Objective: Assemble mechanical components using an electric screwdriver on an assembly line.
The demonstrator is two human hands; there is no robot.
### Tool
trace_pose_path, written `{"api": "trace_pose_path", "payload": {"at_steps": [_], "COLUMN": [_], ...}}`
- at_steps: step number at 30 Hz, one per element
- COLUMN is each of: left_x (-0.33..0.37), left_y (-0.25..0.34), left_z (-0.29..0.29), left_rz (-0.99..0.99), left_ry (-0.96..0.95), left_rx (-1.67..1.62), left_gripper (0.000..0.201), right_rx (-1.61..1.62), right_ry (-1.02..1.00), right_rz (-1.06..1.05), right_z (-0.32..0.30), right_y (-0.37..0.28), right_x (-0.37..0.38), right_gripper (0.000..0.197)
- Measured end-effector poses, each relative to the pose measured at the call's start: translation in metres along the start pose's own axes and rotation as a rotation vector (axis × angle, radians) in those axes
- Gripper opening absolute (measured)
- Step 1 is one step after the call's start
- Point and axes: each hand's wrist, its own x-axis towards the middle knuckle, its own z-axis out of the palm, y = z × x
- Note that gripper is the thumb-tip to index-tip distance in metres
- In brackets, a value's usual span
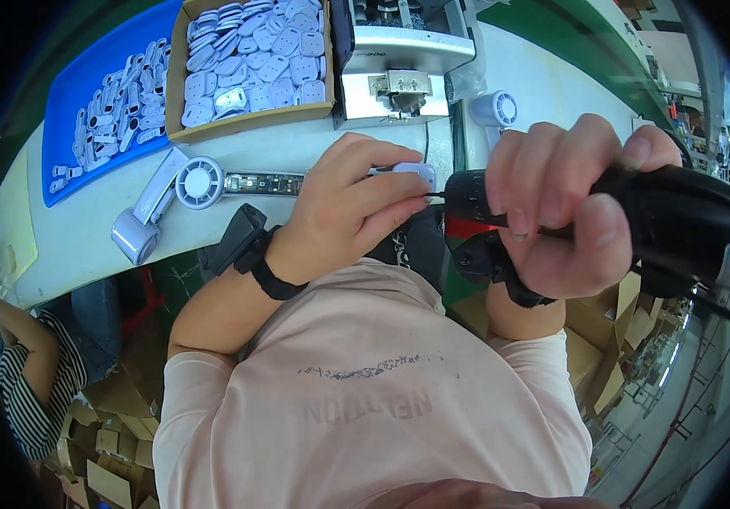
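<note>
My left hand (356, 199) pinches a small white plastic part (416, 173) above the table's near edge. In my right hand (564, 204) is a black electric screwdriver (679, 216), lying sideways with its tip pointing left. The thin bit (435, 194) reaches the white part beside my left fingertips; whether it sits in a screw cannot be made out. Left of my left hand lies a small white fan (199, 182), its handle uncovered over a circuit board (263, 184). That handle's far end is hidden behind my hand. Another white fan (136, 233) lies beside it.
A cardboard box (255, 120) of white covers and a blue tray (68, 188) of small white parts stand at the back left. Beside them is a silver-and-black bench machine (403, 51). Another fan (494, 109) lies right of it. A person's striped sleeve (34, 399) shows lower left.
</note>
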Motion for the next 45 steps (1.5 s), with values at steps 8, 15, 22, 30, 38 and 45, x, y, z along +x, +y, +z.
{"api": "trace_pose_path", "payload": {"at_steps": [8, 15, 22, 30, 38, 45], "left_x": [0.001, -0.001, 0.0, 0.002, 0.006, 0.005], "left_y": [0.0, -0.001, 0.001, 0.001, -0.001, -0.003], "left_z": [0.001, 0.001, -0.002, 0.002, 0.0, -0.001], "left_rz": [-0.018, -0.067, -0.059, -0.014, 0.001, -0.034], "left_ry": [0.013, 0.003, -0.027, 0.0, 0.021, 0.039], "left_rx": [-0.009, -0.001, 0.028, 0.049, 0.051, 0.042], "left_gripper": [0.027, 0.028, 0.027, 0.027, 0.026, 0.025], "right_rx": [0.001, -0.014, -0.014, -0.031, -0.183, -0.154], "right_ry": [0.089, 0.091, 0.098, 0.09, -0.041, 0.019], "right_rz": [-0.026, -0.076, -0.101, -0.095, 0.078, 0.076], "right_z": [0.004, -0.002, -0.003, -0.002, 0.0, 0.005], "right_y": [-0.023, -0.016, -0.006, -0.003, -0.009, -0.002], "right_x": [-0.009, -0.019, -0.021, -0.016, 0.017, 0.015], "right_gripper": [0.035, 0.038, 0.039, 0.039, 0.037, 0.037]}}
